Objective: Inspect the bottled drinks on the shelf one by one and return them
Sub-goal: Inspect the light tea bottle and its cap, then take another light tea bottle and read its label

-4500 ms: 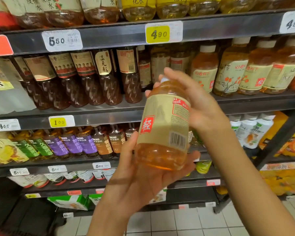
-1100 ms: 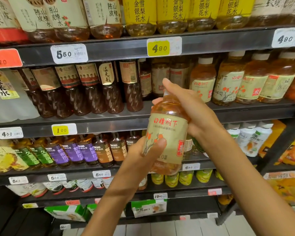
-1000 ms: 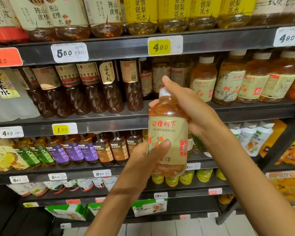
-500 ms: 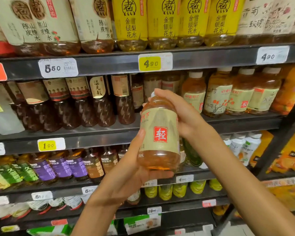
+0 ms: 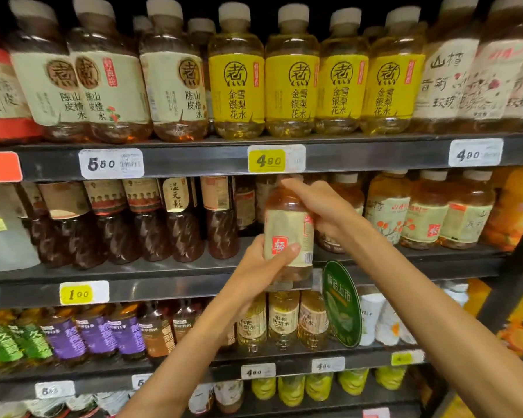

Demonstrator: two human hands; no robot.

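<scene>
I hold an amber drink bottle [image 5: 288, 227] with a cream label and a red square mark upright in front of the middle shelf [image 5: 163, 267]. My left hand [image 5: 261, 267] grips its lower half, thumb across the label. My right hand [image 5: 320, 206] grips its neck and shoulder from the right, hiding the cap. The bottle's base is at the shelf's front edge, at a gap between dark brown bottles [image 5: 221, 218] and matching amber bottles [image 5: 387, 206].
The top shelf carries cream-labelled bottles [image 5: 175, 86] and yellow-labelled bottles [image 5: 293, 86]. Price tags [image 5: 266, 159] line the shelf edges. A round green sign [image 5: 340, 303] sticks out below my right wrist. Lower shelves hold purple, green and yellow bottles. A dark upright post [image 5: 514, 279] stands at right.
I have come closer to the shelves. Both hands have carried the bottle up and forward to the middle shelf's edge, and the red-marked side of the label stays facing me.
</scene>
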